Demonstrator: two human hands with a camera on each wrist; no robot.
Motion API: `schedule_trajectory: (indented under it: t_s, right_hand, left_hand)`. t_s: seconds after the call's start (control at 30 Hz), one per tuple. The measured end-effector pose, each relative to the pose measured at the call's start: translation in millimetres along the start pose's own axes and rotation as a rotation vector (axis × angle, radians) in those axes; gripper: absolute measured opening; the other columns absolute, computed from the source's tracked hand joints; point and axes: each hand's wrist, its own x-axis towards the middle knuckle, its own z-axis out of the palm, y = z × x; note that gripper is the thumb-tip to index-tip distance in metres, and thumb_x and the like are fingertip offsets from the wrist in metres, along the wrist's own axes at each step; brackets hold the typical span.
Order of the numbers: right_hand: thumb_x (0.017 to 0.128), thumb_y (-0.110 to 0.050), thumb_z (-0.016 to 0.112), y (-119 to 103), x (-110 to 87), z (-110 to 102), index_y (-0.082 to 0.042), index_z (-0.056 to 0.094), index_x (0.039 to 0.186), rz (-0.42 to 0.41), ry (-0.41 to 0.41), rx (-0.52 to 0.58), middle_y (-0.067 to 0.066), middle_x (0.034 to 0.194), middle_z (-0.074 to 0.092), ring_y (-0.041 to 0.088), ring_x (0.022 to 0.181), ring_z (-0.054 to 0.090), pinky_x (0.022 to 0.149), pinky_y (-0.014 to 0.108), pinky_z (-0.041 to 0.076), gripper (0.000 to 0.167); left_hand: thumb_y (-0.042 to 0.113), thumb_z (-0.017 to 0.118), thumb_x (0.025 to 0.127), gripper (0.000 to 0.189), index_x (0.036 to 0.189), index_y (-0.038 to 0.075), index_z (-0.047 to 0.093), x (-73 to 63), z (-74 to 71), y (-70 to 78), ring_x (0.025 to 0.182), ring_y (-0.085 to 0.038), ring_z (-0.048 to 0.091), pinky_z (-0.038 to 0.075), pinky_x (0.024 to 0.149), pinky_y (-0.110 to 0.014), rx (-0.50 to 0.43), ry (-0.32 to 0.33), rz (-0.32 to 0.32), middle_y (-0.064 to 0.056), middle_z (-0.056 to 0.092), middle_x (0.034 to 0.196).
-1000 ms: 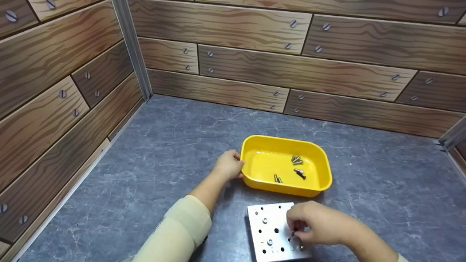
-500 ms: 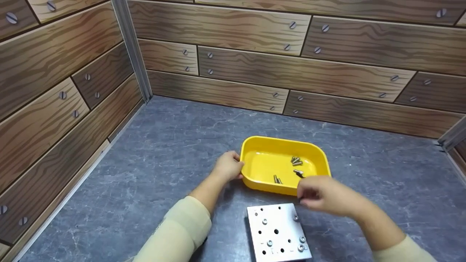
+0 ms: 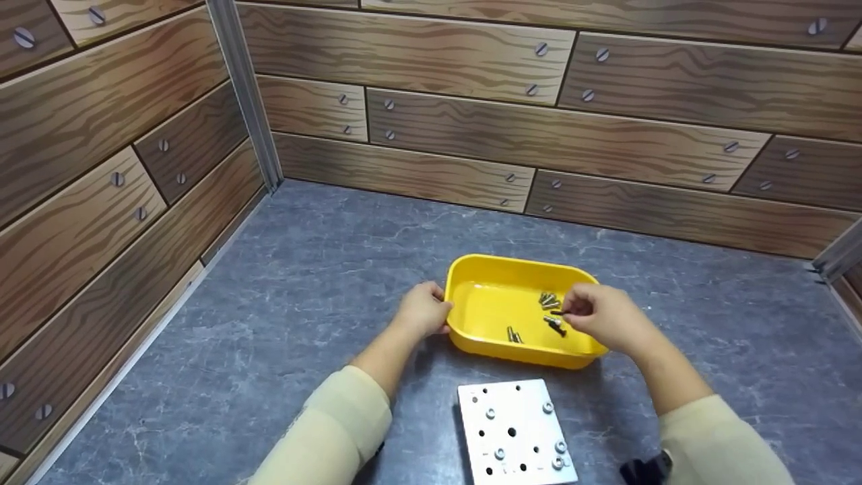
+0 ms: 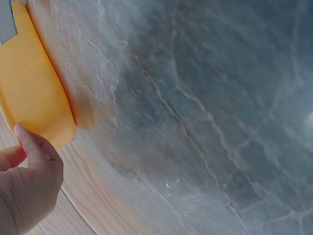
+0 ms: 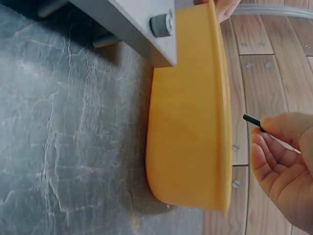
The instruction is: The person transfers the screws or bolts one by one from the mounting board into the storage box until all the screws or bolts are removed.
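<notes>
My left hand [image 3: 423, 310] grips the left end of a yellow plastic tray [image 3: 512, 349], its thumb at the rim. Over the tray's right side, my right hand [image 3: 606, 318] pinches a thin black screw [image 5: 252, 120] between thumb and fingertips, the shaft pointing left. Below it in the tray lie another black screw [image 3: 557, 329] and several silver screws [image 3: 548, 302]; two more silver screws [image 3: 514, 335] lie near the front wall. A silver metal plate [image 3: 525, 411] with drilled holes stands in front of the tray, with several socket-head screws [image 3: 547, 407] seated in it.
The grey marbled table [image 3: 323, 269] carries the tray and plate. In the right wrist view, screw shanks [image 5: 103, 40] stick out beneath the plate. Wood-patterned panels [image 3: 417, 155] close off the back and left side, with a metal corner post [image 3: 246, 94] between them.
My right hand has moved from the metal plate up and over the tray's right side with the black screw between its fingers. My left hand stays on the tray's left end.
</notes>
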Motion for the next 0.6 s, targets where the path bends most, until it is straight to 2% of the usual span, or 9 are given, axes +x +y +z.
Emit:
schedule_trajectory:
  t_s: [0.17, 0.33, 0.6]
  right_hand:
    - [0.082, -0.004, 0.063, 9, 14.5, 9, -0.003, 0.06, 0.084, 0.073, 0.015, -0.033, 0.006, 0.081, 0.059, 0.02, 0.076, 0.053, 0.066, 0.032, 0.048, 0.004]
    - [0.079, 0.0, 0.062, 18, 26.9, 18, -0.001, 0.06, 0.081, 0.114, 0.029, -0.097, 0.007, 0.077, 0.059, 0.021, 0.073, 0.053, 0.064, 0.033, 0.047, 0.003]
    - [0.074, 0.003, 0.058, 28, 41.3, 29, -0.004, 0.056, 0.072, 0.151, 0.051, -0.179, 0.008, 0.071, 0.057, 0.023, 0.067, 0.052, 0.059, 0.033, 0.046, 0.008]
  left_hand:
    - [0.009, 0.057, 0.089, 0.01, 0.097, 0.002, 0.055, 0.1, 0.0, 0.0, 0.06, -0.014, 0.058, 0.055, 0.055, -0.022, 0.008, -0.003, -0.016, -0.01, 0.055, 0.087]
    - [0.008, 0.057, 0.089, 0.01, 0.096, 0.002, 0.055, -0.5, -0.8, -0.3, 0.059, -0.013, 0.057, 0.057, 0.059, -0.026, 0.004, -0.006, -0.003, -0.01, 0.055, 0.085]
    - [0.007, 0.056, 0.088, 0.009, 0.094, 0.0, 0.055, -1.4, -1.4, -1.4, 0.055, -0.011, 0.056, 0.053, 0.051, -0.019, 0.024, 0.008, 0.043, -0.009, 0.055, 0.083]
